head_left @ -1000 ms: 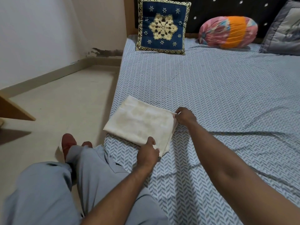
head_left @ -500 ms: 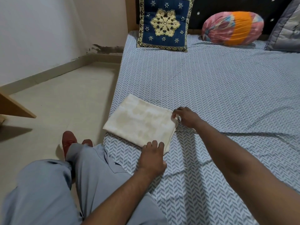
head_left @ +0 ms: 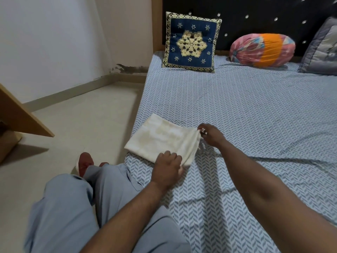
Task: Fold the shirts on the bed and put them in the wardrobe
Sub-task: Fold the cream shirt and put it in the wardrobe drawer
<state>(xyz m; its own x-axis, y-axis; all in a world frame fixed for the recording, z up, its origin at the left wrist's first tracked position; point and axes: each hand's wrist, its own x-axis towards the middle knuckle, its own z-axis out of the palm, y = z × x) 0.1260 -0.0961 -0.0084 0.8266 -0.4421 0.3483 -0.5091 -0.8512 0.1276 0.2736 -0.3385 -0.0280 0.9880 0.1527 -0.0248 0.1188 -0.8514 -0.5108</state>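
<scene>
We are lifting the folded shirt (head_left: 164, 141) off the bed (head_left: 255, 115) | left hand (head_left: 166, 166) now gripping near edge | right hand (head_left: 211, 136) pinching corner | wardrobe next

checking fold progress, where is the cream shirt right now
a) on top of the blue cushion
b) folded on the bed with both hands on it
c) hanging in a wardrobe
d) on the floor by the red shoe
b: the folded shirt lies on the bed, with the left hand gripping its near corner and the right hand pinching its far corner.
</scene>
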